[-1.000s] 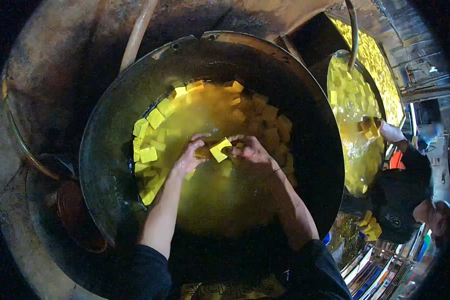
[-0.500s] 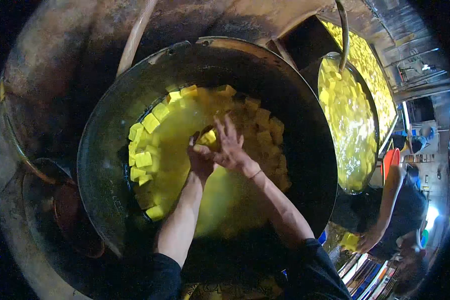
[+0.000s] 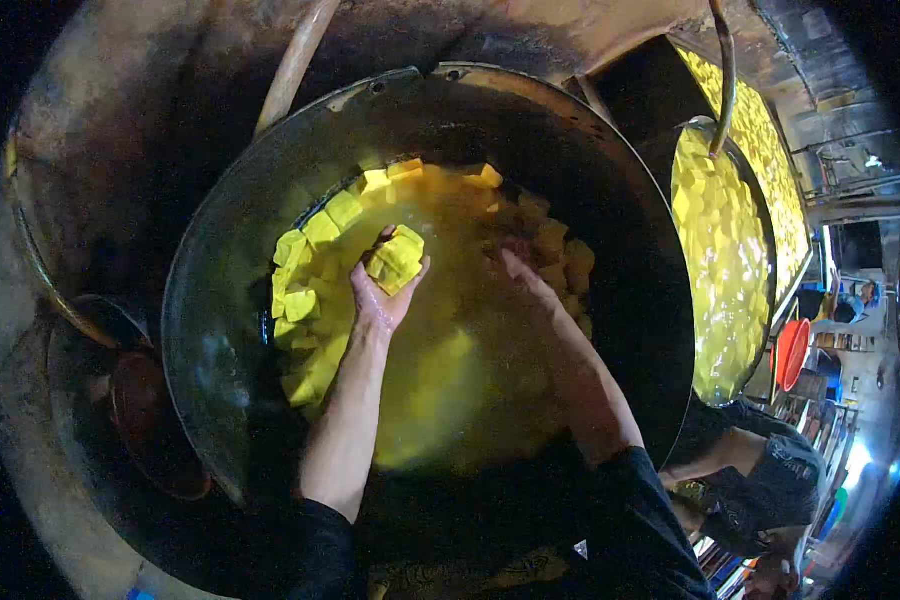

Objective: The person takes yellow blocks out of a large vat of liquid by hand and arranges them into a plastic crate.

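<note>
A large dark round pan [image 3: 225, 330] holds cloudy yellow liquid [image 3: 440, 370], with many yellow blocks [image 3: 342, 210] lining its far and left sides. My left hand [image 3: 382, 295] is palm up above the liquid, its fingers wrapped round a yellow block [image 3: 397, 260]. To the right, my right hand [image 3: 515, 262] reaches down at the liquid near the shaded blocks [image 3: 552, 238] on the right side. Its fingers are dark and mostly hidden in the murky liquid, so what they hold, if anything, cannot be seen.
At the right stands a second pan [image 3: 720, 290] full of yellow blocks in liquid, beside a tray of yellow pieces [image 3: 760, 130]. A red basin [image 3: 792, 354] is farther right. A co-worker in dark clothes [image 3: 770, 480] bends at the lower right. A pole [image 3: 295, 65] leans behind the pan.
My hands were together over the pan's middle; now they are apart. My left hand has turned up with the block showing, and my right hand has moved right and down to the liquid.
</note>
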{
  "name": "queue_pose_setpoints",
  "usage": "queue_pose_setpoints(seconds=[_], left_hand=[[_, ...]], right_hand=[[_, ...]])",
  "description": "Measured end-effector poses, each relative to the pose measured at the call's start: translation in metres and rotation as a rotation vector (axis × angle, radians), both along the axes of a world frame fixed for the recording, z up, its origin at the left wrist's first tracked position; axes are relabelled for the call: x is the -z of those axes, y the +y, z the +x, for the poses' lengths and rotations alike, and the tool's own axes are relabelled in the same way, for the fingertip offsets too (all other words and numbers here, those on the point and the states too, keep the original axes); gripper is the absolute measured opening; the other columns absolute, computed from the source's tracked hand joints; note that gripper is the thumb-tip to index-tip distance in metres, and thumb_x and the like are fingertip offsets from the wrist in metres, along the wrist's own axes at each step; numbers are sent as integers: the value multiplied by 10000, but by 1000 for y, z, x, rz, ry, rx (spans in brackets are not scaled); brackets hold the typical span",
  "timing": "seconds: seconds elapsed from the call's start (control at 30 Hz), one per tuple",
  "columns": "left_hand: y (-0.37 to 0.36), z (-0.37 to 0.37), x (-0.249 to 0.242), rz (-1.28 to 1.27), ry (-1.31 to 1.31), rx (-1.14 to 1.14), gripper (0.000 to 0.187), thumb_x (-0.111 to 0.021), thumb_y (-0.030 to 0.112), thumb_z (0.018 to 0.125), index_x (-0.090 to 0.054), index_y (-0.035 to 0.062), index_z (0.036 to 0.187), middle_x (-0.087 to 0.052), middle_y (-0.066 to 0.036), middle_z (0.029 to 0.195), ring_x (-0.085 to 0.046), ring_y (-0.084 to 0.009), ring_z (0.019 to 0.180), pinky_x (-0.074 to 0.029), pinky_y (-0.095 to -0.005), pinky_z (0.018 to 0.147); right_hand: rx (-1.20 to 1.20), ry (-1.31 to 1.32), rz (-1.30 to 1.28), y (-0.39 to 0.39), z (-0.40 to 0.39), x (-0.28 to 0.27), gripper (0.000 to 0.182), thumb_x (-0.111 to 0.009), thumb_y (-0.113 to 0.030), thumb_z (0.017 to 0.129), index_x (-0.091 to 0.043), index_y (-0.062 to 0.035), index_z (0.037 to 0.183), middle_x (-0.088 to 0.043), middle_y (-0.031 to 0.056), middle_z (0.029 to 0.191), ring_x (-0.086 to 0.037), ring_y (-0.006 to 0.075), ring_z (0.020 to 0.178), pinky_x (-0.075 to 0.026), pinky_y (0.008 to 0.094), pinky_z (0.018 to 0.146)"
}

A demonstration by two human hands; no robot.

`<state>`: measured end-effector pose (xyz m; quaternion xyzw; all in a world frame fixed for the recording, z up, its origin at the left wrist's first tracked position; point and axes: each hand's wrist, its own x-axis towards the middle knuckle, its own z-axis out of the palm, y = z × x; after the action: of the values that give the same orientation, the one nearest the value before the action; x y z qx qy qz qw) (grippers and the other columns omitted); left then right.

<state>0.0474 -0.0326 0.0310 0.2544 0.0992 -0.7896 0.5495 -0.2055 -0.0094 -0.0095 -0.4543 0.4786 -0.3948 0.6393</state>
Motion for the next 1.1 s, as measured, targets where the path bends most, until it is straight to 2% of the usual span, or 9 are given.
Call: queue_pose_setpoints(seconds=[0.1, 0.23, 0.3, 0.53, 0.63, 0.83, 0.9, 0.93, 1.1], left_hand=[[3, 1, -1, 8, 11, 3, 425, -356, 386, 885, -603, 97, 1073, -603, -69, 1104, -522, -254, 1048, -391, -480, 898], [7, -1, 6, -25, 144, -40, 440, -362, 402, 864, -600, 93, 1067, -607, -55, 1101, -525, -241, 1048, -377, -465, 900], [8, -3, 14, -53, 147, -26, 443, -365, 402, 857, -599, 88, 1065, -607, -59, 1101, -524, -240, 1050, -378, -458, 894], [14, 7, 21, -75, 122, -97, 461, -341, 381, 861, -606, 72, 1077, -605, -76, 1113, -535, -263, 1042, -412, -432, 870], [9, 3, 1, 49, -24, -91, 452, -328, 351, 868, -622, 67, 1060, -609, -86, 1101, -562, -282, 1010, -458, -429, 845], [11, -14, 27, -228, 32, 49, 456, -399, 355, 873, -564, 23, 1138, -607, -135, 1033, -591, -282, 928, -486, -429, 830], [13, -27, -3, -551, -636, -62, 457, -412, 355, 865, -566, 11, 1124, -608, -137, 1025, -586, -287, 930, -484, -430, 825], [16, -26, -27, -280, 210, 60, 435, -440, 328, 861, -569, 3, 1119, -614, -138, 1013, -592, -280, 917, -488, -420, 817], [19, -51, -28, -347, 221, 101, 422, -450, 350, 870, -573, 22, 1105, -609, -134, 1048, -589, -275, 950, -485, -400, 841]], right_hand=[[-195, -139, -80, 5, 18, -47, 514, -659, -292, 773, -510, -34, 1192, -575, 217, 1084, -590, 306, 933, -467, 396, 844], [-648, 1117, -119, 4, 60, -37, 375, -689, -268, 717, -651, -40, 1012, -646, 224, 913, -653, 289, 761, -523, 393, 729], [-632, 1469, -222, 26, 90, -21, 190, -612, -257, 799, -584, -82, 729, -619, 121, 757, -629, 298, 772, -477, 396, 801], [-197, 455, -248, 34, 54, -46, 302, -618, -163, 802, -597, 19, 1042, -636, 138, 897, -646, 231, 812, -527, 377, 724], [4, -217, 102, 42, 37, -39, 410, -648, -134, 818, -500, 34, 1163, -596, 130, 1028, -619, 217, 899, -513, 356, 765], [-85, 163, 91, 20, 101, -157, 441, -780, -147, 712, -559, 11, 1059, -615, 73, 937, -594, 141, 800, -506, 289, 706], [-124, 664, -253, 20, 101, -165, 385, -697, -183, 787, -536, 31, 1064, -578, 115, 998, -575, 178, 838, -477, 296, 743], [-24, 500, -220, 21, 103, -166, 398, -701, -181, 783, -528, 20, 1080, -578, 118, 1001, -562, 179, 874, -461, 297, 781], [-16, 464, -237, 43, 105, -237, 592, -760, -242, 724, -466, -17, 1187, -517, 192, 1170, -505, 236, 1102, -439, 386, 882]])
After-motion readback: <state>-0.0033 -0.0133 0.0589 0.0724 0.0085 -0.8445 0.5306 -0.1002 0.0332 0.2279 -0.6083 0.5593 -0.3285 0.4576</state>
